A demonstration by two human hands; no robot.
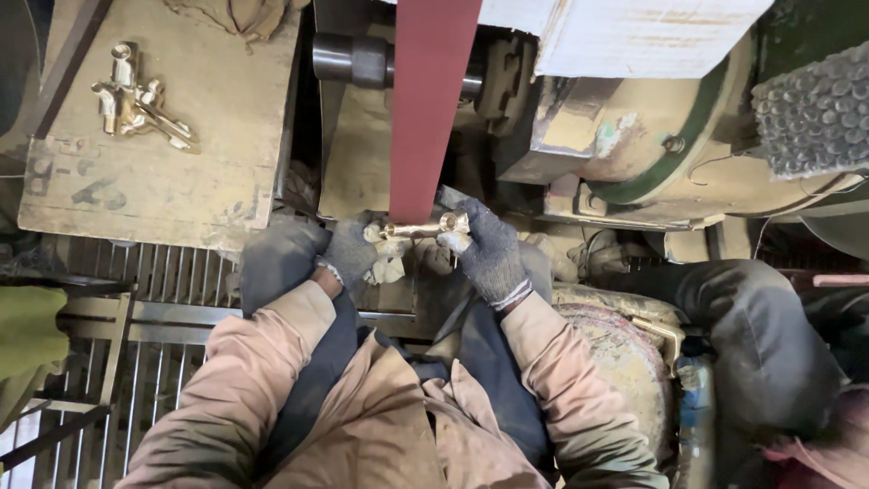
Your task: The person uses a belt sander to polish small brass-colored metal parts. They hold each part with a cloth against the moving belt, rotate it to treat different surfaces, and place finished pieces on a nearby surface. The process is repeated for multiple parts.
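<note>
Both my hands wear grey knitted gloves and hold one brass fitting (pixel 418 228) crosswise. The fitting lies against the lower end of a dark red sanding belt (pixel 427 100). My left hand (pixel 353 249) grips the fitting's left end, with a worn, pale glove tip under it. My right hand (pixel 484 246) grips the right end, where a round brass opening shows. The belt runs upward over a dark steel roller (pixel 353 60). My sleeves are dusty pink-tan.
Several more brass fittings (pixel 138 101) lie on a dusty board (pixel 172 172) at the upper left. A metal grate (pixel 163 299) lies under it. The machine's tan and green housing (pixel 634 136) fills the upper right. A dark-clothed knee (pixel 760 335) is at right.
</note>
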